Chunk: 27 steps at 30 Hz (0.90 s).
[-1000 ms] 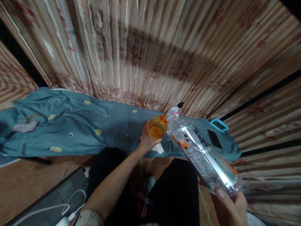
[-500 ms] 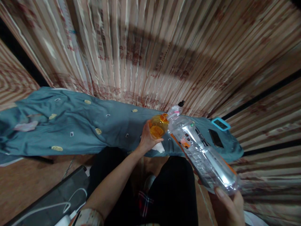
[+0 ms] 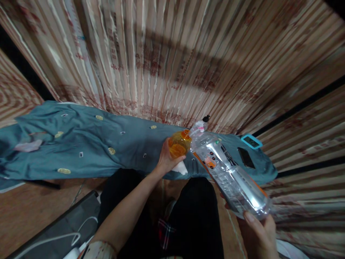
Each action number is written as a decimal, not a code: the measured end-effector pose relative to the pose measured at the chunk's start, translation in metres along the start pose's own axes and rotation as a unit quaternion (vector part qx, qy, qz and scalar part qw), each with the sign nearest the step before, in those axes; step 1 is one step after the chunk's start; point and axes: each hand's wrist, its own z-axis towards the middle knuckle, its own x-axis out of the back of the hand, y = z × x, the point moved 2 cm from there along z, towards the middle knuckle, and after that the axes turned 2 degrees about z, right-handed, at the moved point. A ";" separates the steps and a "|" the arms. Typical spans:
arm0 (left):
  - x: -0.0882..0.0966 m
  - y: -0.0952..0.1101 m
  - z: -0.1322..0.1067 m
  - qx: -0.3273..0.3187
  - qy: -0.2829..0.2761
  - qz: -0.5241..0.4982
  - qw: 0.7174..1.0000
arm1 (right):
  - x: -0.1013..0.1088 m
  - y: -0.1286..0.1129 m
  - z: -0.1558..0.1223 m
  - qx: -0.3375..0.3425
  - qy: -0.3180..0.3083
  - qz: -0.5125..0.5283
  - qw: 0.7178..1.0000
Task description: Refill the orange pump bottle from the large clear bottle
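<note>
My left hand (image 3: 166, 158) is wrapped round a small round amber bottle (image 3: 178, 144) above the cloth-covered table. My right hand (image 3: 258, 230) grips the base of a large clear plastic bottle (image 3: 231, 176), tilted so that its neck end points up and left towards the amber bottle's orange mouth. Whether the two openings touch I cannot tell. Just behind them stands a clear bottle with a black pump top (image 3: 206, 118), partly hidden. Something white, like a tissue (image 3: 181, 167), shows beneath my left hand.
A teal patterned cloth (image 3: 134, 140) covers the narrow table. On its right lie a dark phone (image 3: 245, 158) and a blue-framed digital display (image 3: 251, 141). A pale pink cloth or paper (image 3: 28, 145) lies at left. Pleated curtains (image 3: 167, 64) hang behind; a white cable (image 3: 61, 235) rests lower left.
The whole view has shifted slightly, so everything appears a little further left. Both hands keep hold of their bottles in nearly the same pose.
</note>
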 end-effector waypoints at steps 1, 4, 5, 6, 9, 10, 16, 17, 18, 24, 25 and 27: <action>0.000 0.000 0.001 0.004 0.001 0.001 1.000 | -0.001 -0.001 0.000 0.000 0.002 0.002 1.000; 0.000 -0.001 0.003 0.004 0.010 -0.001 1.000 | -0.005 -0.006 -0.003 0.007 0.006 0.008 1.000; 0.000 -0.002 0.003 0.002 0.014 -0.002 1.000 | -0.007 -0.007 -0.003 0.008 0.004 0.011 1.000; 0.000 -0.002 0.004 0.001 0.016 -0.001 1.000 | -0.008 -0.008 -0.004 0.011 -0.001 0.014 1.000; -0.001 -0.004 0.006 -0.002 0.024 0.015 1.000 | -0.010 -0.010 -0.005 0.017 -0.011 0.011 1.000; -0.001 -0.005 0.007 -0.004 0.025 0.023 0.999 | -0.011 -0.011 -0.005 0.019 -0.012 0.008 1.000; 0.001 -0.004 0.008 -0.001 0.031 0.048 0.998 | -0.013 -0.012 -0.009 -0.012 0.013 0.031 0.999; 0.001 -0.003 0.007 -0.002 0.029 0.047 0.998 | -0.014 -0.012 -0.009 -0.013 0.017 0.033 0.999; 0.001 -0.002 0.007 -0.003 0.026 0.045 0.999 | -0.014 -0.011 -0.009 -0.013 0.018 0.035 0.999; 0.002 0.001 0.005 -0.009 0.016 0.041 0.999 | -0.008 -0.006 -0.008 0.008 -0.003 0.007 1.000; 0.002 0.001 0.005 -0.012 0.018 0.041 0.999 | -0.007 -0.005 -0.008 0.012 -0.006 0.002 1.000; 0.001 0.001 0.005 -0.020 0.021 0.041 0.999 | -0.006 -0.005 -0.009 0.015 -0.009 0.004 1.000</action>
